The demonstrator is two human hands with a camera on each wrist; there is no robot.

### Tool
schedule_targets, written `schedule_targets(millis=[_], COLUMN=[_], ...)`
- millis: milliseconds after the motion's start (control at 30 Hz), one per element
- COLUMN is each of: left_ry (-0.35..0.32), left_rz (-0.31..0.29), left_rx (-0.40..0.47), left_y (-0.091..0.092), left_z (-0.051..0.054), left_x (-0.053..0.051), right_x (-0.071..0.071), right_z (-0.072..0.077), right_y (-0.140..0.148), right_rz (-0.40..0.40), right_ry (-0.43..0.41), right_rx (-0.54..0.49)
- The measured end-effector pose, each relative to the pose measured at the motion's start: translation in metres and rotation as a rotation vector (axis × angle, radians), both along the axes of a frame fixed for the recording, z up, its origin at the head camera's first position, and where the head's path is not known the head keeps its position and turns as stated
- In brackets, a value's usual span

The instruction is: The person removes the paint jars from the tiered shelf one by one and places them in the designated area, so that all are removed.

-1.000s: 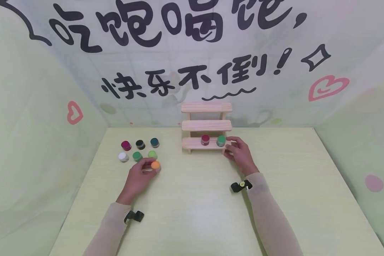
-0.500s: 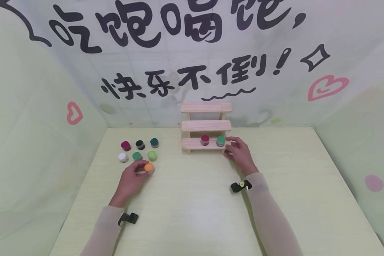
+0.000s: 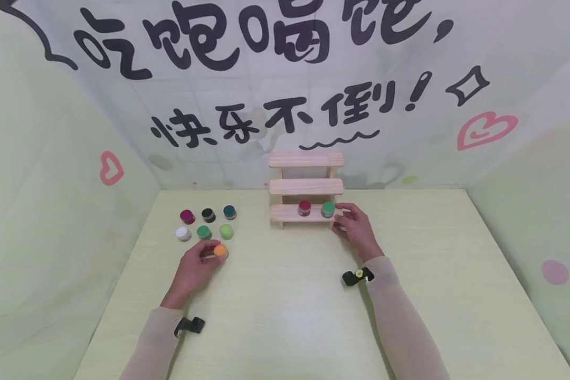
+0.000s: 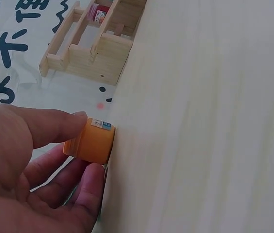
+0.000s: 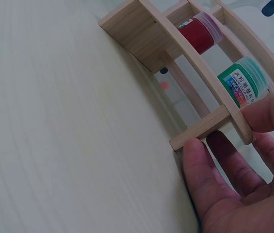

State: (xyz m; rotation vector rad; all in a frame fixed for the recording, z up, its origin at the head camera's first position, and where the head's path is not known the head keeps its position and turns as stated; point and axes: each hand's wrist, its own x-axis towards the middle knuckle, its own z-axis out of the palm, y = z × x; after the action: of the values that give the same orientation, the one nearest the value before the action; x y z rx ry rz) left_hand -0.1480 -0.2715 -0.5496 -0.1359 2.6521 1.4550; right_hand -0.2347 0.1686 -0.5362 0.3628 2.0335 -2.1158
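Note:
My left hand (image 3: 192,272) pinches a small orange paint jar (image 3: 220,251) between thumb and fingers, just in front of the light green jar (image 3: 226,231). In the left wrist view, the orange jar (image 4: 95,143) is low at the table surface; whether it touches is unclear. At the right end of a three-tier wooden stand (image 3: 306,186), my right hand (image 3: 358,230) grips the lowest step, thumb on the board and fingers by the leg in the right wrist view. On that step stand a red paint jar (image 5: 201,33) and a green paint jar (image 5: 243,82), the green one nearer my thumb.
Left of the stand, more jars form two rows: magenta (image 3: 187,216), black (image 3: 208,215) and dark teal (image 3: 229,212) behind, white (image 3: 182,233) and green (image 3: 203,232) beside the light green in front. A printed cloth (image 3: 285,95) hangs behind the table (image 3: 290,306).
The left hand has drawn the orange jar left and a little toward me, uncovering more of the light green jar. My right hand and the stand have stayed put.

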Motion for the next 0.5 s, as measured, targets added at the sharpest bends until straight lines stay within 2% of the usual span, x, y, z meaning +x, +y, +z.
schedule_targets(millis=[267, 500], left_ry=[0.005, 0.023], left_rz=[0.004, 0.027], left_rx=[0.024, 0.023], left_y=[0.0026, 0.0052], left_z=[0.0014, 0.0078], left_x=[0.0, -0.0025], right_x=[-0.0005, -0.0008], right_z=[-0.0021, -0.0013], right_y=[0.0005, 0.0004], right_rz=[-0.002, -0.006], right_ry=[0.003, 0.002], right_rx=[0.007, 0.009])
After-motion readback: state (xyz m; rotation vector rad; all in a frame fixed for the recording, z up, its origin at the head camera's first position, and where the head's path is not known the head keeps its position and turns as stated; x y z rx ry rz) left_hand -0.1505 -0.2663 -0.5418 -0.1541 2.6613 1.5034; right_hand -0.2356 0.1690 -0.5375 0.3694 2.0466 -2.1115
